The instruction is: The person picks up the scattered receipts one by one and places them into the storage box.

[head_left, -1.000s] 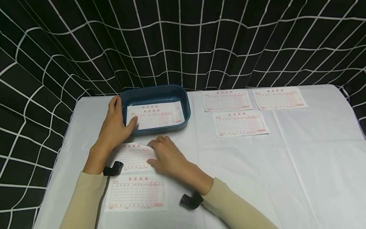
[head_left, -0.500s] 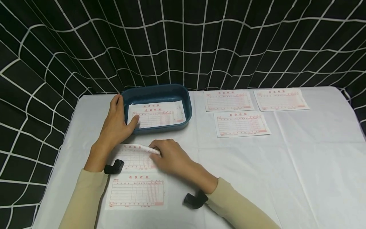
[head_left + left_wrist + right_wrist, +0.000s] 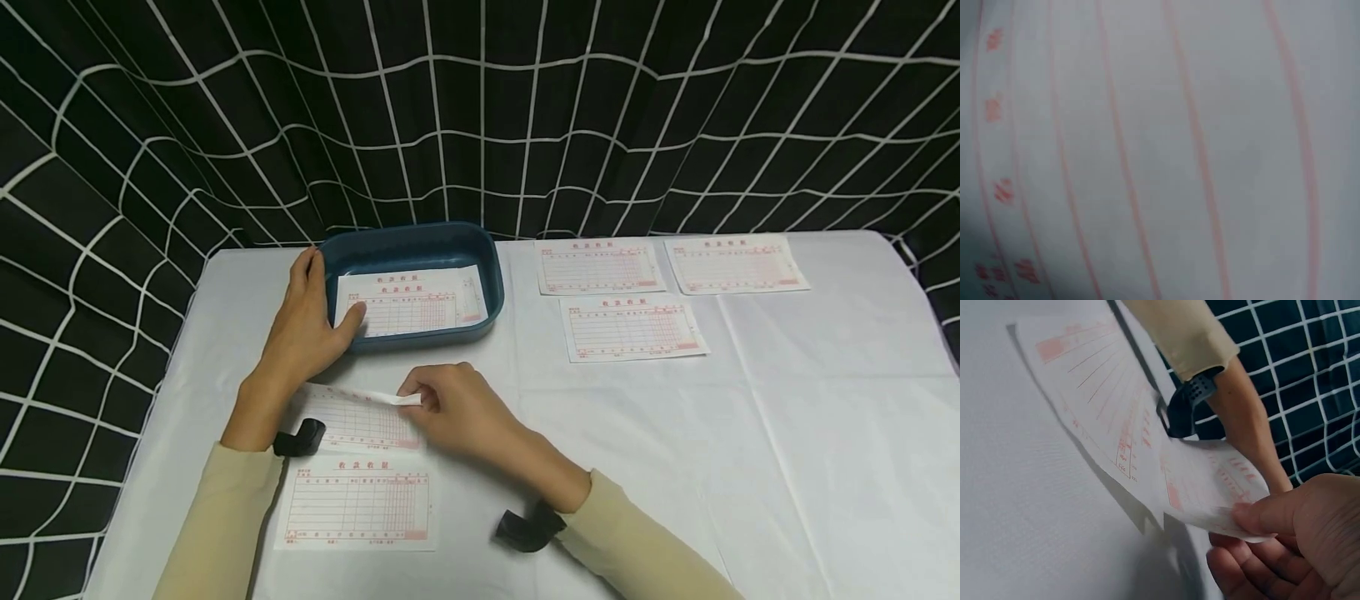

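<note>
My left hand (image 3: 303,325) holds the left end of a dark blue plastic basin (image 3: 420,340), thumb over the front rim and fingers along the left side. White receipt slips (image 3: 405,313) with red print lie inside it. Just in front, my right hand (image 3: 465,408) pinches the top right corner of another receipt slip (image 3: 352,421), whose upper edge is lifted and curled. Seen from the right wrist, thumb and fingers hold that slip's (image 3: 1210,472) edge. Nearer the body lies a flat receipt slip (image 3: 358,508). The left wrist view is filled by a printed slip (image 3: 1147,150), up close.
On the white tablecloth (image 3: 600,467), three more receipt slips lie at the back right: one at the left (image 3: 600,267), one at the right (image 3: 737,264), one in front (image 3: 633,327). A black curtain with a white grid (image 3: 480,108) hangs behind the table.
My right hand has closed its thumb and fingers on the slip's corner, then shifted slightly right, with the slip's upper edge lifting. The left hand stays at the basin.
</note>
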